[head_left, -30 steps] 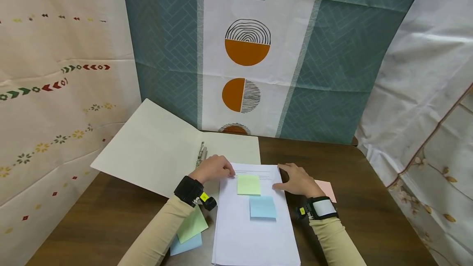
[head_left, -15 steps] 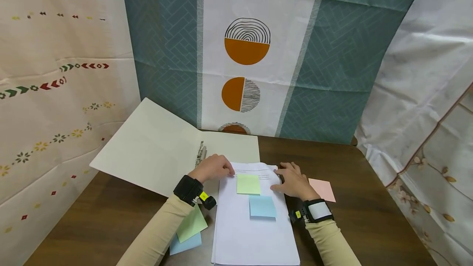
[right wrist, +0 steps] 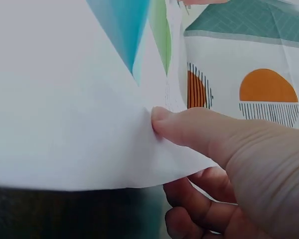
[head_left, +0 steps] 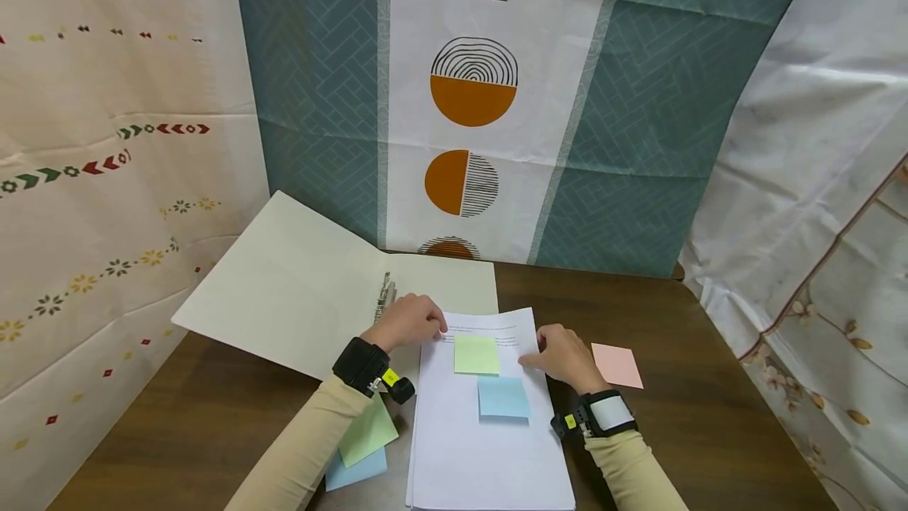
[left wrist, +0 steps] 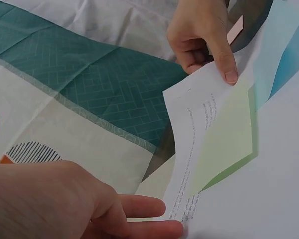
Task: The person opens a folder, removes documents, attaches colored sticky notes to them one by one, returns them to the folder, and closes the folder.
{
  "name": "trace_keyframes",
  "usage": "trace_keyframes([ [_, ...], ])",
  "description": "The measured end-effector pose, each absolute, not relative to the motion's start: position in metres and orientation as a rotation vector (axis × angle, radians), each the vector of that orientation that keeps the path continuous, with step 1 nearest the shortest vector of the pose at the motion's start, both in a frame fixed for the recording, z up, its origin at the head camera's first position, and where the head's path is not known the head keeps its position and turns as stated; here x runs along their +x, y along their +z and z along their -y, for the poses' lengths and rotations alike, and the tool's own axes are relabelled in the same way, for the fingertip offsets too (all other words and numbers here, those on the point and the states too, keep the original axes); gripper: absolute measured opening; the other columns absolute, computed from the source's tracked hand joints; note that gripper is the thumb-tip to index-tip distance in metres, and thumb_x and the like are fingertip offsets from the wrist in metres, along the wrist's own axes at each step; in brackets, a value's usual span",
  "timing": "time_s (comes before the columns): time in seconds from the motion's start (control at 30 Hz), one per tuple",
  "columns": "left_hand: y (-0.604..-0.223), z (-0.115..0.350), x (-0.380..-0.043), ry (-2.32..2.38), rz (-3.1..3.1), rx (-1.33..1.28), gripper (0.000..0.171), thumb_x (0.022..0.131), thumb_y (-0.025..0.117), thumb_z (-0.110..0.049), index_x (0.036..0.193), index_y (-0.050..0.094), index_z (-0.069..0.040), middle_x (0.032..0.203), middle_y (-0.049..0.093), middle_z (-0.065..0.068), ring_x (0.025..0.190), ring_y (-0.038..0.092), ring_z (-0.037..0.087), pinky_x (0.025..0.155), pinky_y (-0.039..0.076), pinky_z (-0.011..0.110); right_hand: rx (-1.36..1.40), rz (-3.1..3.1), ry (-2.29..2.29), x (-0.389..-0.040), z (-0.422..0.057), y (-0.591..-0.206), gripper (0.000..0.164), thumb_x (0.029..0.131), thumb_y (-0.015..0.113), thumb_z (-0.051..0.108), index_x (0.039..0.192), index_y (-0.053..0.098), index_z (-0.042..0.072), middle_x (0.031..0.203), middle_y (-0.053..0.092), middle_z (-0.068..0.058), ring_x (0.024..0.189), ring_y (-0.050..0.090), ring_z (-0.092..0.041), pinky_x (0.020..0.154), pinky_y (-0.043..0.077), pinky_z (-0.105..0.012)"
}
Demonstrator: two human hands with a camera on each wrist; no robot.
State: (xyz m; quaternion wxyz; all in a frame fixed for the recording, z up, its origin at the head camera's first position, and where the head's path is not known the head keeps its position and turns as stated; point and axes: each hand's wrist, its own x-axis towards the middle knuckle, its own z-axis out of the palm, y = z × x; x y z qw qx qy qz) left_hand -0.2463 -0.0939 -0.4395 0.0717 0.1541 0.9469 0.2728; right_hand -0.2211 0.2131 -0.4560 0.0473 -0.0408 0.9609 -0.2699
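Note:
A stack of white paper (head_left: 489,464) lies on the table, the top sheet printed with a few lines. A green sticky note (head_left: 476,355) and a blue sticky note (head_left: 503,397) are stuck on it. My left hand (head_left: 407,323) pinches the stack's upper left corner between thumb and finger. At the upper right edge, my right hand (head_left: 565,355) holds the paper, thumb (right wrist: 174,124) on top and curled fingers below. The held corner lifts and bends in the left wrist view. How many sheets each hand holds cannot be told.
An open ring binder (head_left: 298,282) with metal rings (head_left: 385,296) lies behind and left of the stack. Loose green (head_left: 369,432) and blue (head_left: 357,470) notes lie beside my left forearm. A pink note (head_left: 617,366) sits to the right. Patterned cloths hang around the table (head_left: 695,385).
My right hand has shifted slightly left and down, uncovering more of the pink note. The sheet's upper right corner bent down, then came up again. My left hand stays in place.

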Motion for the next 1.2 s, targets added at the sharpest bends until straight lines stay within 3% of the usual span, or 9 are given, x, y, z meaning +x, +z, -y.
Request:
trace_keyframes([
  [0.27, -0.438, 0.096, -0.247, 0.86, -2.875, 0.439, 0.025, 0.106, 0.064, -0.009, 0.098, 0.087, -0.013, 0.079, 0.075, -0.001, 0.079, 0.061, 0.018, 0.073, 0.042, 0.032, -0.117, -2.876, -1.039, -0.224, -0.217, -0.454, 0.02, 0.099, 0.082, 0.018, 0.099, 0.079, -0.001, 0.087, 0.068, -0.011, 0.081, 0.058, -0.022, 0.069, 0.047, -0.031],
  [0.6, -0.433, 0.101, -0.249, 0.897, -2.906, 0.322, 0.026, 0.108, 0.062, -0.012, 0.094, 0.084, -0.013, 0.08, 0.075, 0.001, 0.08, 0.062, 0.019, 0.072, 0.042, 0.032, -0.11, -2.845, -1.179, -0.236, -0.229, -0.44, 0.022, 0.102, 0.074, 0.013, 0.105, 0.08, -0.008, 0.092, 0.07, -0.015, 0.086, 0.058, -0.024, 0.072, 0.046, -0.032],
  [1.0, -0.431, 0.105, -0.25, 0.847, -2.91, 0.323, 0.024, 0.106, 0.063, -0.013, 0.093, 0.083, -0.015, 0.078, 0.073, -0.002, 0.079, 0.06, 0.019, 0.072, 0.04, 0.032, -0.011, -2.851, -1.129, -0.264, -0.262, -0.413, 0.034, 0.108, 0.065, 0.021, 0.119, 0.075, -0.009, 0.098, 0.065, -0.013, 0.092, 0.057, -0.025, 0.074, 0.046, -0.034],
  [1.2, -0.432, 0.106, -0.25, 0.836, -2.901, 0.315, 0.023, 0.107, 0.064, -0.014, 0.094, 0.083, -0.015, 0.079, 0.073, -0.001, 0.08, 0.06, 0.019, 0.073, 0.04, 0.033, 0.038, -2.862, -1.064, -0.28, -0.28, -0.409, 0.039, 0.108, 0.062, 0.022, 0.125, 0.072, -0.012, 0.111, 0.068, -0.021, 0.101, 0.06, -0.031, 0.079, 0.049, -0.033],
])
